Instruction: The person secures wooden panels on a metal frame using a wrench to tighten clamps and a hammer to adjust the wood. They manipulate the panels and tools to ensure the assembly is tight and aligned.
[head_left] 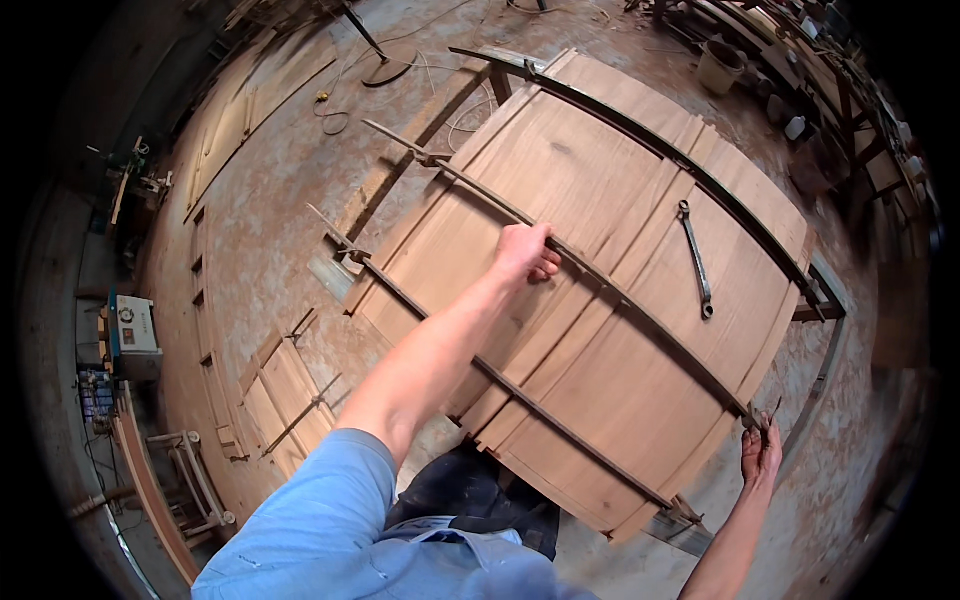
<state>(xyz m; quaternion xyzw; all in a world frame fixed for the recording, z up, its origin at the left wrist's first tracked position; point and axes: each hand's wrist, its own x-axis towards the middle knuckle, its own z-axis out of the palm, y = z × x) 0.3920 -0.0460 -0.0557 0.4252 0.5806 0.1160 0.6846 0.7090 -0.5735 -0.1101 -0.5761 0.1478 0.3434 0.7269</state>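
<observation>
A panelled wooden door [600, 205] lies flat in front of me, with three long metal bar clamps across it. My left hand [528, 252] is closed around the middle bar clamp [655, 325], partway along its bar. At that clamp's right end, my right hand [762, 455] has its fingers at the screw handle and seems to grip it. The far bar clamp [640, 132] spans the door's far side, while the near bar clamp [560, 428] crosses closest to my body. A double-ended ring wrench [695, 262] rests on the door's right half.
A metal stand [832, 290] shows under the door's right side. Smaller clamped wooden panels [285, 400] lie on the floor at left, near a white-fronted machine [135, 325]. A bucket [720, 66] stands far right, and cables trail over the floor beyond.
</observation>
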